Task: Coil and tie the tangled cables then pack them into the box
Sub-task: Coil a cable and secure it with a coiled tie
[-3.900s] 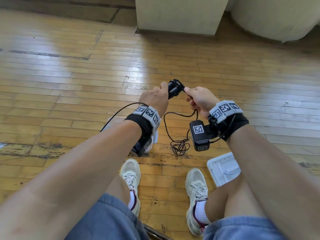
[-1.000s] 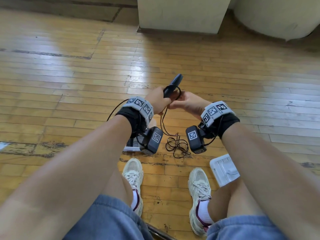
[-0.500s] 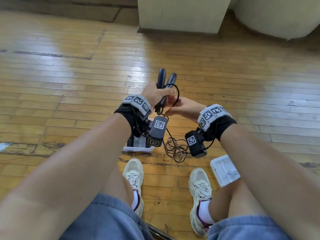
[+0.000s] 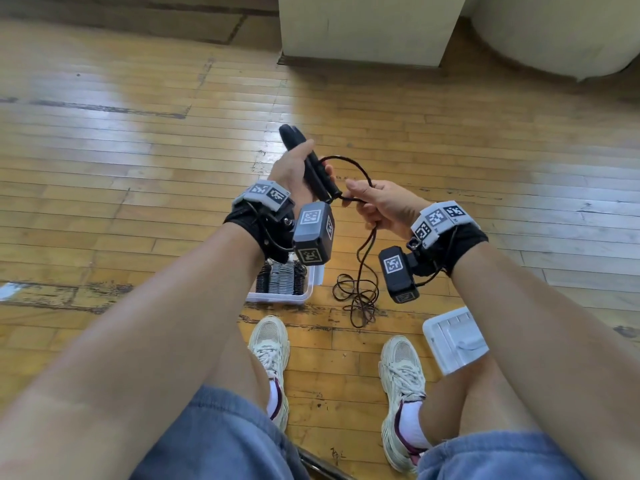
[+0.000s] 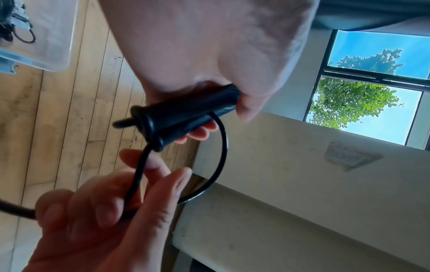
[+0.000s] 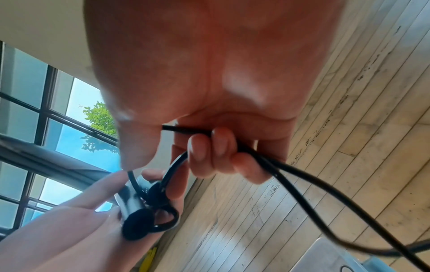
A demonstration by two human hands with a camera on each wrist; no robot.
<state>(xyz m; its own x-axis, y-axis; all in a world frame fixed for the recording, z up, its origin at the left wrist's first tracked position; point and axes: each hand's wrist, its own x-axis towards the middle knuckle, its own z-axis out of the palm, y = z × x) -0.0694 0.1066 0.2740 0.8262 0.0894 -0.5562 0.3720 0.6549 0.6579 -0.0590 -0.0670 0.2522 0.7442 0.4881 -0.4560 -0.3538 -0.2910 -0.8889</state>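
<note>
The black cord [image 4: 360, 258] runs from two black handles [image 4: 311, 168] held side by side in the air above the floor, arcs in a loop toward the right hand [image 4: 384, 209], then drops in two strands to a loose tangle lying on the wooden floor [image 4: 138, 168] in front of the shoes [image 4: 268, 355]. The left hand [image 4: 292, 168] has its fingers and thumb wrapped round both handles, their free ends pointing up and away. The right hand, just beside the handles' lower ends, curls its fingers round the cord, with the thumb and forefinger stretched toward the loop. Below the left wrist, a clear box [image 4: 304, 292] stands on the floor, holding dark and grey coiled cables; the tangle lies just to its right. A white lid [image 4: 453, 341] lies on the floor near the right shoe, partly hidden by the right leg. Both wrists carry bands with printed markers and small black cameras. A pale wall base stands at the far edge of the floor.
</note>
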